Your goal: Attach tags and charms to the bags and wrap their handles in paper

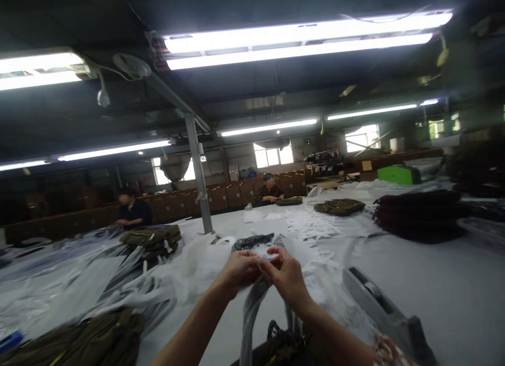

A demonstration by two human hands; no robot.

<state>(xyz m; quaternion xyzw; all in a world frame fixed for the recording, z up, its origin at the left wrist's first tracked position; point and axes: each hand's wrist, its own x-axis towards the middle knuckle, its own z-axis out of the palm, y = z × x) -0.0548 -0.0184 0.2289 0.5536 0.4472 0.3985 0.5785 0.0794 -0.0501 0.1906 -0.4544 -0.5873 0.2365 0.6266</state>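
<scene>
My left hand and my right hand meet at the middle of the view, both with fingers pinched on a thin whitish strip of plastic or cloth that hangs down between my forearms. Just beyond the fingers lies a dark speckled garment on white plastic bags. A dark patterned garment sits below my wrists at the bottom edge.
A large white table holds a grey tape dispenser at right, olive garment stacks, a dark red stack and loose plastic bags. A steel post stands mid-table. Two other people work at the far side.
</scene>
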